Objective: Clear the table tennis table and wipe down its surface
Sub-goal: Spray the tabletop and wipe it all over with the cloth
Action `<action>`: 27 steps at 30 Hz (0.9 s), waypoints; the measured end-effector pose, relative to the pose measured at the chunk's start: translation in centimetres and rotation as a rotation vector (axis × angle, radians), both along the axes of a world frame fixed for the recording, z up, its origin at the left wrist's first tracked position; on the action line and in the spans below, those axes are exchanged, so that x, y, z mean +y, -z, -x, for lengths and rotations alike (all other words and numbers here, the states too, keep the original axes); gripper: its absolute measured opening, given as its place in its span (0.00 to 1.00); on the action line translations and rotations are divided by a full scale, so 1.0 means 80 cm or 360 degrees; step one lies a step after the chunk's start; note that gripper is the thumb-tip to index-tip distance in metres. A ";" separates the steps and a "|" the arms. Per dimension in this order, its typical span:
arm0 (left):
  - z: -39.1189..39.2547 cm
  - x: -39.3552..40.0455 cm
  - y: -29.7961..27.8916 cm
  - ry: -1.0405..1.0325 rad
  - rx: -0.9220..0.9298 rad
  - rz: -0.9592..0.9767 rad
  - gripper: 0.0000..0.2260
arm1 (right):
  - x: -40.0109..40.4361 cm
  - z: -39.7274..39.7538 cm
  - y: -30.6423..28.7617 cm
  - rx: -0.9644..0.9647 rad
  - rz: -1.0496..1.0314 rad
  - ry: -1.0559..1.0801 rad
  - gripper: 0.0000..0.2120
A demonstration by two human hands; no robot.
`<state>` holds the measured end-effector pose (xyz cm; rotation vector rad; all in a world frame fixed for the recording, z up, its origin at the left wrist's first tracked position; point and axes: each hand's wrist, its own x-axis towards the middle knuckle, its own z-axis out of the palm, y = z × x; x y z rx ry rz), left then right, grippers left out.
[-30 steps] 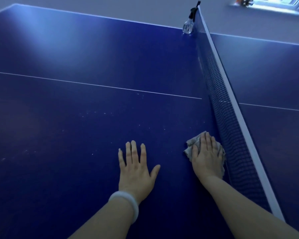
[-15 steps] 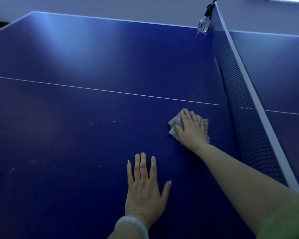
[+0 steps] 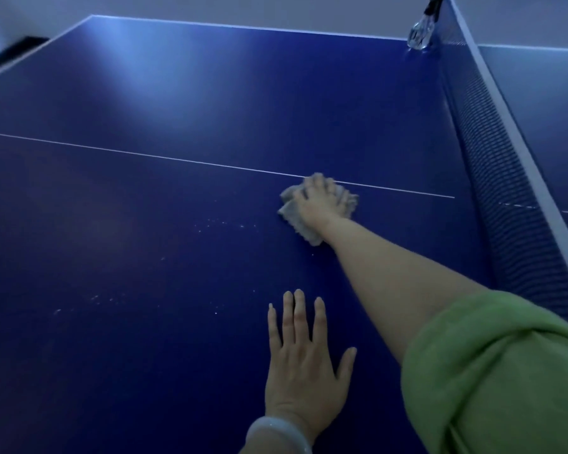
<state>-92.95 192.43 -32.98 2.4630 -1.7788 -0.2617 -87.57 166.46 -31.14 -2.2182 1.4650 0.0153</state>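
Observation:
The blue table tennis table (image 3: 177, 224) fills the view, with a white centre line running across it. My right hand (image 3: 320, 201) lies flat on a crumpled grey cloth (image 3: 291, 211) and presses it onto the surface right at that line, arm stretched out. Fingers straight and spread, my left hand (image 3: 300, 358) rests flat on the table near me; a pale bangle sits on its wrist. Small white specks (image 3: 223, 224) dot the surface left of the cloth.
The dark net (image 3: 492, 178) with its white top band runs along the right side. A clear spray bottle (image 3: 420, 34) with a black nozzle stands at the far end of the net. The table's far edge meets a grey floor.
My right hand has slid the cloth away from me and leftward, from beside the net up to the centre line. My left hand has stayed flat on the table.

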 end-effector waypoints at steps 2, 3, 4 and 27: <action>-0.001 0.000 -0.001 -0.0009 0.0014 -0.0025 0.36 | 0.043 -0.006 0.007 0.0041 0.0099 -0.0395 0.28; -0.001 0.000 0.000 -0.0004 0.0013 -0.0029 0.37 | 0.060 0.003 0.011 0.0066 0.0160 -0.0552 0.28; -0.001 -0.001 0.002 0.0006 0.0024 -0.0044 0.38 | 0.069 0.020 0.014 0.0098 0.0212 -0.0648 0.28; 0.002 0.003 0.006 -0.0039 0.0002 0.0064 0.37 | 0.236 0.266 0.025 0.0291 0.0393 0.0524 0.30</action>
